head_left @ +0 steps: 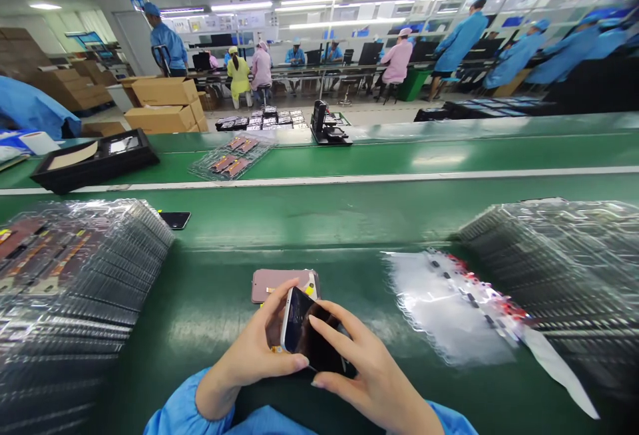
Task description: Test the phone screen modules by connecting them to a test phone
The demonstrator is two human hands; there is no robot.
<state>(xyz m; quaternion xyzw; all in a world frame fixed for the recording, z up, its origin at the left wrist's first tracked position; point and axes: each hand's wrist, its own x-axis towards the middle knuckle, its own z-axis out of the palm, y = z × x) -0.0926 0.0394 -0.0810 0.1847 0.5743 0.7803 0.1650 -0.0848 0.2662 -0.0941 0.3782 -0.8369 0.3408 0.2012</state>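
Note:
Between my two hands a smartphone (312, 335) with a dark, glossy screen is held tilted above the green bench. My left hand (249, 348) grips its left end, thumb along the near edge and fingers behind it. My right hand (362, 355) closes round the right end, with a fingertip laid on the screen and the thumb at the near edge. Just beyond the phone, a flat pinkish-brown phone screen part (279, 282) with yellow tabs lies on the bench, partly covered by my left fingers and the phone.
Stacked clear plastic trays (114, 249) holding brown parts rise at left; more clear trays (564, 242) stand at right. Clear plastic bags (444, 315) lie beside these. Another phone (174, 220), a parts tray (234, 155), a black box (94, 159) and a black fixture (329, 126) sit farther back. Several people work beyond.

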